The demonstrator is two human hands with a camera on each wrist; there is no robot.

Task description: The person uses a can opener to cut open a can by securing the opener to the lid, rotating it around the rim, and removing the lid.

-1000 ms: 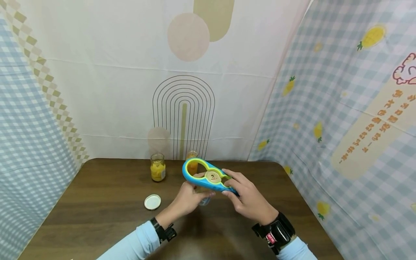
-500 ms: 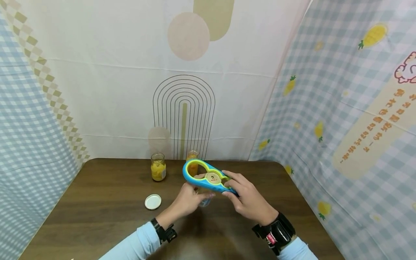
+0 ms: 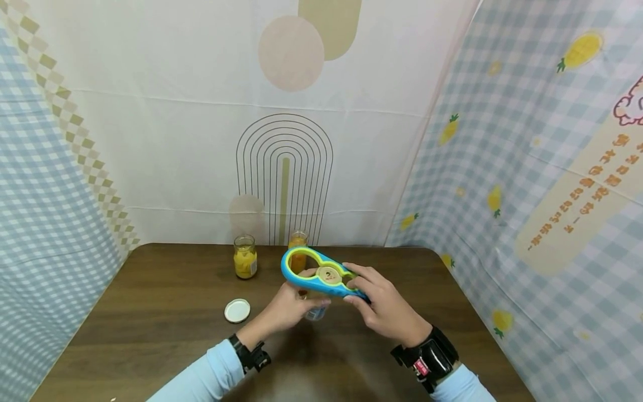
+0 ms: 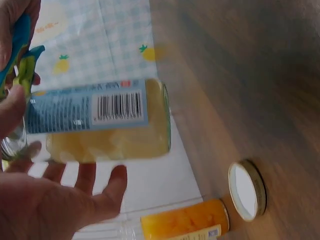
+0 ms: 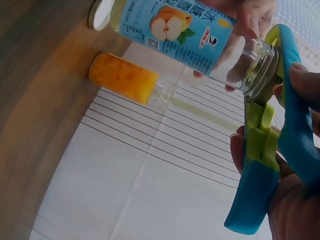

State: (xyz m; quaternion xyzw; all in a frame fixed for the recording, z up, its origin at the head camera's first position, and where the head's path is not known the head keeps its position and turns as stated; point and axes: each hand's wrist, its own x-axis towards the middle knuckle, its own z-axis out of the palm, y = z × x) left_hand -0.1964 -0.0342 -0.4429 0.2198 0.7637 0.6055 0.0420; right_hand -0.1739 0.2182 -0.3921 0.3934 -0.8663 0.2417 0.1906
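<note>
My left hand (image 3: 287, 308) holds a glass jar (image 4: 112, 142) near its neck, with thumb and fingers around it. Pears are pictured on the jar's blue label (image 5: 172, 30), and pale contents show through the glass. A blue and lime-green jar opener (image 5: 294, 115) sits around the jar's capped end. Its gold lid (image 3: 329, 273) shows inside the smaller ring of the opener in the head view. My right hand (image 3: 385, 304) grips the opener's handle end, thumb on one arm and fingers on the other. The jar is tilted above the table, mostly hidden under the opener in the head view.
Toward the back of the brown table (image 3: 166, 335) stand an uncapped-looking jar of yellow fruit (image 3: 245, 262) and a jar of orange fruit (image 3: 297, 258). A loose lid (image 3: 237, 310), white inside up, lies left of my left hand. Cloth hangs behind and at both sides.
My left hand and wrist have shifted very slightly to the left. Both hands keep their grips, and the opener stays around the lid.
</note>
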